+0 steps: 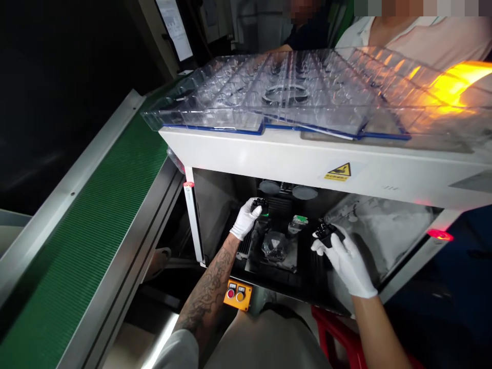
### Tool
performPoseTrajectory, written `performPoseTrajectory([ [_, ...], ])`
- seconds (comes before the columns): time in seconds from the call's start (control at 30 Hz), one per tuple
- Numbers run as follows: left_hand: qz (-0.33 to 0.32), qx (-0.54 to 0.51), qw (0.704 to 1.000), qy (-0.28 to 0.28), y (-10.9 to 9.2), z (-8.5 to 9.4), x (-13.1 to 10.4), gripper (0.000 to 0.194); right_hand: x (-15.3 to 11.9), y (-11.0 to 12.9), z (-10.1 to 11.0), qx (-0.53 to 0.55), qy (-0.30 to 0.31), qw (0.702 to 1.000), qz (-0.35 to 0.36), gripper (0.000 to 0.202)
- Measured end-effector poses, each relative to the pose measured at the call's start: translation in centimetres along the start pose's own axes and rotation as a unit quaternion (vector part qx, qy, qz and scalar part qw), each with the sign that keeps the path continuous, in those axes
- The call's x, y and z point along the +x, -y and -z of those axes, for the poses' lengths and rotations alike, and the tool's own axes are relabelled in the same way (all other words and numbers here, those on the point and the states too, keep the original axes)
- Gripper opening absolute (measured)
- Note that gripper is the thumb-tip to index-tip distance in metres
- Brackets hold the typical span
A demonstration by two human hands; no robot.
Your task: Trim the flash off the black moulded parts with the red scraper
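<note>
My left hand (246, 219), in a white glove, has its fingers closed round a small black part (260, 203) inside the machine's opening. Farther right, my right hand (346, 256), also gloved in white, grips another black part (326, 234) with an uneven top. Between and below the hands lies a clear, shiny piece (274, 246) on a dark fixture (290, 262). A second clear piece with a green top (298, 222) stands just behind it, nearer the middle of the opening.
Clear plastic trays (230, 110) are stacked on the white machine housing (246, 154). A green conveyor (96, 210) runs along the left. An orange button box (238, 295) sits below the opening, a red stool (338, 333) at lower right. Two people are behind the trays.
</note>
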State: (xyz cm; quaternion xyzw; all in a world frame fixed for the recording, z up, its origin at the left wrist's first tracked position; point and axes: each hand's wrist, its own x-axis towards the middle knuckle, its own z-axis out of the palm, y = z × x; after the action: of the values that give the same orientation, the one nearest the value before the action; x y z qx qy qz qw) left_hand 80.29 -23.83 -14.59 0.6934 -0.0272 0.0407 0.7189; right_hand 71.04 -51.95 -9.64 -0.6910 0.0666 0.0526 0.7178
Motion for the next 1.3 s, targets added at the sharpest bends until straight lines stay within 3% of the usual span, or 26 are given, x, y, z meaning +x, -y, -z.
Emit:
performPoseTrajectory([
  [0.37, -0.064, 0.01, 0.997, 0.042, 0.7, -0.4, -0.2, 0.05, 2.3, 0.4, -0.2, 0.101, -0.011, 0.994, 0.031, 0.039],
  [0.57, -0.053, -0.004, 0.999, 0.014, 1.8, -0.4, -0.8, 0.047, 3.3, 0.1, -0.4, 0.122, -0.015, 0.992, 0.035, 0.041],
  [0.7, -0.05, -0.01, 0.999, 0.01, 2.3, -0.4, -0.7, 0.047, 4.9, -0.5, -0.7, 0.089, -0.002, 0.994, 0.064, 0.044],
  [0.87, -0.053, -0.017, 0.998, 0.033, 1.5, 0.0, -1.7, 0.059, 7.3, -2.4, -2.0, -0.002, -0.065, 0.986, 0.152, 0.036],
  [1.0, -0.027, -0.009, 0.999, -0.022, 0.3, 0.5, -3.9, 0.072, 8.5, -4.5, -3.9, -0.032, -0.076, 0.983, 0.167, 0.038],
  [1.3, -0.019, 0.04, 0.995, -0.095, -0.7, 2.2, -7.5, 0.06, 8.3, -6.1, -5.1, -0.025, -0.056, 0.98, 0.19, 0.039],
])
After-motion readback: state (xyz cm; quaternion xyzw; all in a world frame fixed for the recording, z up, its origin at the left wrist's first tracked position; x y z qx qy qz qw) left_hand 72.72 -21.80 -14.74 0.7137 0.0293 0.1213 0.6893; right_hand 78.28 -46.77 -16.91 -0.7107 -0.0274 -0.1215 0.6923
